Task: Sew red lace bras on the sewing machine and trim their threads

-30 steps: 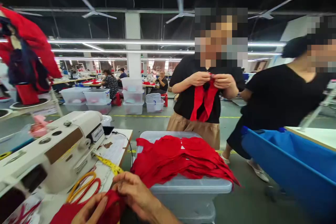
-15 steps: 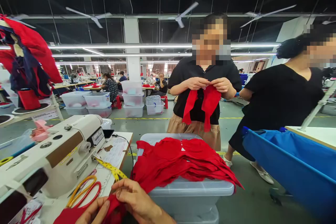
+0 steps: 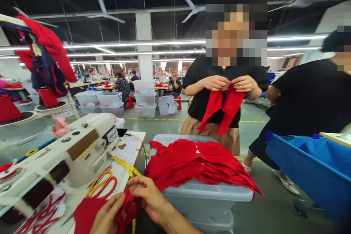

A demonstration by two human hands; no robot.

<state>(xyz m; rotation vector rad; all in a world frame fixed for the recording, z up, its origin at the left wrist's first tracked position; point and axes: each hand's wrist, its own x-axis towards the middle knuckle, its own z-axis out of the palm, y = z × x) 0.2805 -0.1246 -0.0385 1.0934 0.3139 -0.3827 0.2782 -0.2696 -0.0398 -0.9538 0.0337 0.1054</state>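
A piece of red fabric is stretched between my two hands at the lower left, by the sewing table's edge. My left hand pinches it from the near side. Thumb and fingers of my right hand are closed on its far edge. Just beyond lie scissors with yellow and red handles. A yellow tape measure drapes over the table edge close to my right fingers. Beside my hands, a stack of red garment pieces rests on a lidded plastic box.
A white sewing machine stands on the table at left, with red thread cones behind it. Across the box a person holds red fabric in both hands. Another person stands at right, near a blue cloth cart.
My view has swung slightly left, so most of the scene sits farther right. Both hands still hold the red fabric. More of it shows now, and the person at right is farther toward the edge.
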